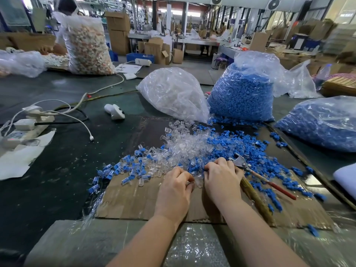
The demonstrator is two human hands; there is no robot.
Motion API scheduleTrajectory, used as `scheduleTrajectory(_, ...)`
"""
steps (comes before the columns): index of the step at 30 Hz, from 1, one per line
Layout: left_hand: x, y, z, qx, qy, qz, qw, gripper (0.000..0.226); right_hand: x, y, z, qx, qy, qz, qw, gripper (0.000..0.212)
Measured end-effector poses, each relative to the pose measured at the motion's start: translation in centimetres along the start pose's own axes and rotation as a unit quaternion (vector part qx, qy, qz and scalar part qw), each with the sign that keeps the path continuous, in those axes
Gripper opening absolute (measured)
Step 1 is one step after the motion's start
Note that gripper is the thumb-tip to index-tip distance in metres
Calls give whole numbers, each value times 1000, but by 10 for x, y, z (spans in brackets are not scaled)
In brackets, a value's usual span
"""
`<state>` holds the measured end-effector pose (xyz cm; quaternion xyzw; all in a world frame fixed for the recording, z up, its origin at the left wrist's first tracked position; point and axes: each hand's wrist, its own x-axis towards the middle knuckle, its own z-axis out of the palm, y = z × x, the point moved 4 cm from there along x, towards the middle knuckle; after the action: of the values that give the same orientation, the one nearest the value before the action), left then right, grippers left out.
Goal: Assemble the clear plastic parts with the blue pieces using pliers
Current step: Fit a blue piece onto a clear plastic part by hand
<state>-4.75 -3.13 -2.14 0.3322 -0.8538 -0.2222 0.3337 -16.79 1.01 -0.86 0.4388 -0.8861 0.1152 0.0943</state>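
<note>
At your 10 o'clock: white power strip (28, 130), plugs seated, white cable (84, 130) trailing toward centre. At 11: white handheld controller (115, 111) lying on dark table (57, 160). Far 11: tall clear sack of pale and orange pieces (87, 47), person (65, 8) behind it. At 12, background: stacked cardboard boxes (118, 32), blue crate (140, 57).

Both hands, left hand (174, 185) and right hand (221, 177), rest side by side on the cardboard (134, 201), at the near edge of the parts pile (192, 149). The pliers (250, 168) lie just at three o'clock of the right hand, handles trailing toward four. Three bags (242, 93) stand from twelve to two, and a power strip (28, 128) sits well apart at nine o'clock.
</note>
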Motion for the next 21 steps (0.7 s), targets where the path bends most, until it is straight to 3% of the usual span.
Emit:
scheduleTrajectory(8,-2,0,2,22,-27,15,999,14,5,0,0,11,-8,7,1000,21)
scheduleTrajectory(14,2,-1,1,14,-10,-5,1000,11,-5,3,-3,23,34,-18,999,19)
scheduleTrajectory(21,1,-2,1,12,-10,-18,1000,8,-3,4,-1,16,22,-22,999,21)
